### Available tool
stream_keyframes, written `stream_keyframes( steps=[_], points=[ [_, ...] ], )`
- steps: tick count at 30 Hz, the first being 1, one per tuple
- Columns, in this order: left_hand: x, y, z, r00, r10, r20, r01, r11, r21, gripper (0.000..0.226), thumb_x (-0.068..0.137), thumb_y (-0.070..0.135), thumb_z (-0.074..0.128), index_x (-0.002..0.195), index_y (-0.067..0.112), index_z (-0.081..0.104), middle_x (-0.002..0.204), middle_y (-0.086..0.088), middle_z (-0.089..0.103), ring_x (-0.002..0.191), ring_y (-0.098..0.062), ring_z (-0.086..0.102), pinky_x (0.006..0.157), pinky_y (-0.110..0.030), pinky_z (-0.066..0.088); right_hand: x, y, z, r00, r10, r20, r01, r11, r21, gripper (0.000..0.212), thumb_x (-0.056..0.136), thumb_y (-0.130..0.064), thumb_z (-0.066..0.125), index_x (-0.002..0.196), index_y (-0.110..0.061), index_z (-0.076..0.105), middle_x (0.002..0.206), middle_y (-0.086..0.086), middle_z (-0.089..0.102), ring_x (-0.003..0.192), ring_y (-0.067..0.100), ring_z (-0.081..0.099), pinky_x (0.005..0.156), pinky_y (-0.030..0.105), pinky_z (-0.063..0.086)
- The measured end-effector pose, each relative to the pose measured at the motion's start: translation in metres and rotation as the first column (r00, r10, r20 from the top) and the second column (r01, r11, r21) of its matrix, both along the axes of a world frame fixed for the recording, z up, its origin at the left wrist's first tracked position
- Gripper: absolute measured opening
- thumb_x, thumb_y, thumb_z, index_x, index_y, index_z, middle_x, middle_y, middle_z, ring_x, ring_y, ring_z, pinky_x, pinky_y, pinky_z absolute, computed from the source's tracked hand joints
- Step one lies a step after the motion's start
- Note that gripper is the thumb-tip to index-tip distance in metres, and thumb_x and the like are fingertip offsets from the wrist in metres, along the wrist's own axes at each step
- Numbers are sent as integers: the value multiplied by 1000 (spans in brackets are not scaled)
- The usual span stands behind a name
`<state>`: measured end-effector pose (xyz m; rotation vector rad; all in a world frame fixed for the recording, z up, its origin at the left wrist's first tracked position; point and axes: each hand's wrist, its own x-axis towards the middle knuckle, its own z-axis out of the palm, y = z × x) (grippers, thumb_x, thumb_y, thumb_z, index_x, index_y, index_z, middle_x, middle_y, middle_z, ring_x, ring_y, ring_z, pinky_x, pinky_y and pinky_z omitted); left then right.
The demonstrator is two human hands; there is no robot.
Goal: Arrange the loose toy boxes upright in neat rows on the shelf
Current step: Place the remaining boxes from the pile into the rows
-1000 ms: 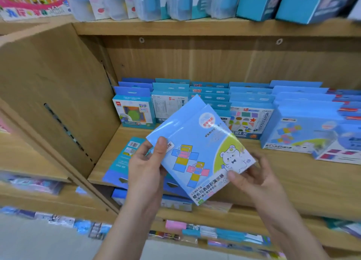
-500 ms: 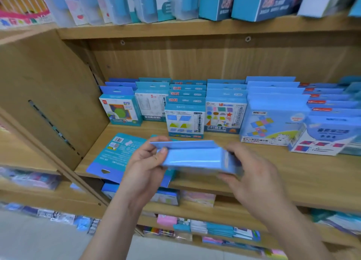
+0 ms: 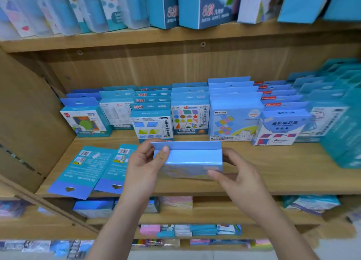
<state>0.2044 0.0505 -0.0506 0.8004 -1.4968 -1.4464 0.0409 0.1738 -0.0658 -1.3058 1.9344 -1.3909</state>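
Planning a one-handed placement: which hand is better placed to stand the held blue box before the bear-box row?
Probably right. The right hand grips the blue box at its right end, and the bear-box row stands on that side; the left hand holds the far end.

A light blue toy box [image 3: 187, 160] was held by its two ends, in the left hand [image 3: 144, 168] and the right hand [image 3: 240, 179]. It stood nearly upright with its flap on top, over the wooden shelf [image 3: 273, 171]. Just left of the grip, a teal box [image 3: 82, 169] and a second teal box [image 3: 115, 168] lay flat, backs up. Behind the grip stood rows of upright boxes [image 3: 234, 121].
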Motion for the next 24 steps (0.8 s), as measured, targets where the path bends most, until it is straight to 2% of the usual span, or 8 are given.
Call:
stream_keyframes(
  steps=[1, 4, 7, 9, 14, 18, 22, 24],
  points=[
    [-6, 2, 0, 1000, 8, 13, -8, 1000, -16, 6, 89, 14, 61, 84, 11, 63, 74, 0, 62, 77, -14, 57, 72, -31, 46, -2, 2, 0, 999, 10, 32, -10, 1000, 1, 33, 81, -29, 70, 111, -38, 56, 104, -29, 64, 98, -9, 59, 75, 7, 46],
    [-21, 7, 1, 1000, -16, -6, 16, 1000, -26, 2, 89, 13, 59, 90, 12, 59, 74, 10, 68, 75, -5, 62, 66, -17, 47, -12, 7, -5, 998, -6, 68, 7, 1000, -17, 28, 83, -33, 67, 110, -35, 58, 104, -27, 66, 101, -7, 59, 83, 19, 48],
    [-27, 14, -4, 974, -176, 143, 183, 982, -39, 24, 86, 15, 62, 108, 24, 56, 99, 23, 69, 96, 6, 62, 75, -9, 46, -28, 13, -8, 978, -44, 204, 55, 997, -47, 24, 86, -26, 64, 107, -37, 59, 100, -23, 68, 97, -3, 62, 70, 19, 53],
    [-29, 18, -12, 947, -201, 250, 219, 975, -43, 34, 85, 9, 65, 113, 27, 56, 105, 20, 68, 103, 2, 61, 78, -11, 48, -40, 16, -10, 956, -38, 290, 54, 997, -47, 26, 86, -29, 62, 110, -38, 58, 104, -18, 68, 99, 3, 63, 65, 23, 55],
    [-49, 21, -17, 939, -90, 331, 132, 985, -108, 36, 86, 5, 64, 107, 34, 58, 101, 20, 69, 99, 3, 64, 78, -19, 54, -59, 19, -15, 952, -27, 306, 47, 997, -60, 39, 82, -42, 57, 120, -40, 53, 111, -16, 67, 104, 5, 63, 70, 32, 56],
    [-69, 7, -8, 938, -11, 345, 83, 977, -194, 36, 88, 7, 63, 110, 33, 55, 103, 20, 69, 97, 5, 63, 78, -20, 53, -80, 18, -11, 989, -94, 110, 103, 992, -76, 44, 91, -26, 57, 131, -38, 45, 124, -18, 59, 116, -4, 52, 88, 22, 49],
    [-90, -17, 0, 929, 65, 365, 38, 962, -270, 34, 87, 7, 64, 108, 31, 52, 101, 19, 66, 90, 9, 63, 75, -14, 53, -114, 18, 3, 975, -203, -87, 196, 977, -86, 49, 92, -16, 56, 137, -31, 42, 131, -15, 51, 121, 2, 46, 91, 27, 47],
    [-102, -25, -2, 913, 68, 402, 48, 961, -273, 33, 87, 8, 65, 110, 29, 53, 102, 15, 67, 94, 2, 64, 80, -25, 55, -133, 15, 13, 953, -232, -196, 221, 972, -79, 49, 93, -15, 55, 138, -28, 42, 136, -11, 49, 123, 5, 45, 92, 29, 46]
  ],
)
